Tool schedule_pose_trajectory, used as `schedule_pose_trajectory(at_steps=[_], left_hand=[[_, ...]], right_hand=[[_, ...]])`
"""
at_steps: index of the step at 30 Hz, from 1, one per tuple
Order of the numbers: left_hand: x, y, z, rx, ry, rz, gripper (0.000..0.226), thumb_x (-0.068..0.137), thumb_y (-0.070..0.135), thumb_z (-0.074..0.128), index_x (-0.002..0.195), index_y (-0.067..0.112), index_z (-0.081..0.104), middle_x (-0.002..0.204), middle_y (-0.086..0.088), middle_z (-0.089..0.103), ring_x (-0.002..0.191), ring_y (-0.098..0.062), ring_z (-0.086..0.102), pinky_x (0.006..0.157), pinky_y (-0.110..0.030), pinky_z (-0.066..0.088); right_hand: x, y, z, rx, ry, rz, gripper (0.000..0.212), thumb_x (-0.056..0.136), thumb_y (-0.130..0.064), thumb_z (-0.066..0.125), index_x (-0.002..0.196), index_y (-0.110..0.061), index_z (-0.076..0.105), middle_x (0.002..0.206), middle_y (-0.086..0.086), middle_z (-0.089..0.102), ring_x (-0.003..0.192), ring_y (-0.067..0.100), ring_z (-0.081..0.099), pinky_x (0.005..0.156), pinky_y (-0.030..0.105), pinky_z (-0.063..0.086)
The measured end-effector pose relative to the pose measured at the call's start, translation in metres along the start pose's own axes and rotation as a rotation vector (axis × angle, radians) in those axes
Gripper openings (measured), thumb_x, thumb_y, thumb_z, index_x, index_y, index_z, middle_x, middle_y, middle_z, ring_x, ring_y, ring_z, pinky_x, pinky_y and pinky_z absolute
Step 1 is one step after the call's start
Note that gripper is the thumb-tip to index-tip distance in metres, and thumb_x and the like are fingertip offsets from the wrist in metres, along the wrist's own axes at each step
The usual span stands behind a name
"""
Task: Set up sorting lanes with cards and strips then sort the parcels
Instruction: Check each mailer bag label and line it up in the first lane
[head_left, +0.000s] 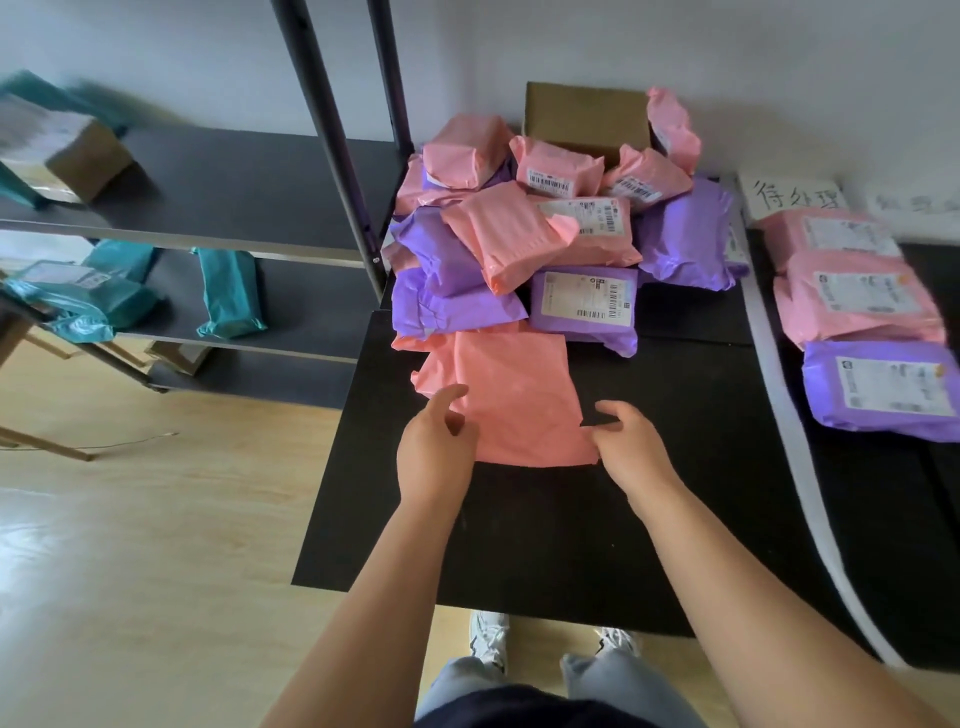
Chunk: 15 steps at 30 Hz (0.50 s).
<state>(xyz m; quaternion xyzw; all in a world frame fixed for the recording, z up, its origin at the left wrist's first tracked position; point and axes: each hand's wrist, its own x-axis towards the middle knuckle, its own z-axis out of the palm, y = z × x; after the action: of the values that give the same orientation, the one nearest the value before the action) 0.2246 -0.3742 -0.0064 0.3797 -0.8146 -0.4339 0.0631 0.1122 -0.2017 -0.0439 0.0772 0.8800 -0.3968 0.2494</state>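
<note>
In the head view, a flat pink parcel (519, 395) lies on the black table (545, 535), just in front of a heap of pink and purple parcels (519, 234). The left hand (436, 452) curls its fingers (457, 422) over the parcel's near-left edge; I cannot tell whether they clamp it. The right hand (631, 447) pinches the near-right corner. A white strip (779, 389) runs down the table, with a handwritten card (792, 197) and three more parcels (878, 387) to its right.
</note>
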Motion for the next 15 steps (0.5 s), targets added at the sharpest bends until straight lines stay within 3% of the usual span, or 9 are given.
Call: schedule_pose_trajectory(at_steps=[2,4,8,11,15], left_hand=[[0.004,0.013,-0.006,-0.029,0.006,0.025,0.035,0.090,0.014,0.059,0.117,0.036,0.066,0.081,0.013,0.062,0.065,-0.005,0.059,0.058,-0.024,0.050],[0.009,0.026,-0.012,-0.065,0.016,0.040,0.029,0.090,0.016,0.058,0.107,0.036,0.071,0.086,0.016,0.063,0.066,-0.001,0.059,0.057,-0.021,0.046],[0.017,0.054,-0.024,-0.181,0.036,0.072,0.019,0.088,0.017,0.065,0.096,0.030,0.075,0.086,0.016,0.066,0.077,0.002,0.058,0.062,-0.015,0.040],[0.020,0.076,-0.039,-0.314,0.051,0.055,0.018,0.084,0.015,0.069,0.088,0.031,0.076,0.083,0.013,0.068,0.076,-0.006,0.060,0.064,-0.023,0.043],[0.025,0.107,-0.061,-0.432,0.047,0.058,0.026,0.083,0.014,0.072,0.070,0.037,0.072,0.074,0.017,0.069,0.072,-0.004,0.061,0.061,-0.018,0.048]], right_hand=[[-0.004,-0.011,-0.012,0.070,0.000,-0.018,0.044,0.096,-0.012,0.054,0.138,-0.026,0.052,0.104,-0.011,0.061,0.089,0.007,0.061,0.058,0.019,0.038],[-0.008,-0.023,-0.026,0.111,-0.006,-0.046,0.040,0.097,-0.008,0.047,0.132,-0.026,0.057,0.093,-0.014,0.061,0.082,0.003,0.064,0.058,0.017,0.038],[-0.017,-0.042,-0.058,0.146,0.016,-0.132,0.040,0.094,0.002,0.046,0.111,-0.028,0.066,0.094,-0.008,0.068,0.071,0.003,0.070,0.056,0.014,0.041],[-0.028,-0.053,-0.080,0.161,0.014,-0.228,0.043,0.092,0.006,0.054,0.099,-0.035,0.068,0.097,-0.006,0.070,0.084,0.006,0.067,0.065,0.013,0.041],[-0.046,-0.070,-0.099,0.178,-0.039,-0.333,0.047,0.087,0.002,0.067,0.115,-0.036,0.068,0.104,-0.007,0.069,0.096,0.009,0.065,0.069,0.017,0.041]])
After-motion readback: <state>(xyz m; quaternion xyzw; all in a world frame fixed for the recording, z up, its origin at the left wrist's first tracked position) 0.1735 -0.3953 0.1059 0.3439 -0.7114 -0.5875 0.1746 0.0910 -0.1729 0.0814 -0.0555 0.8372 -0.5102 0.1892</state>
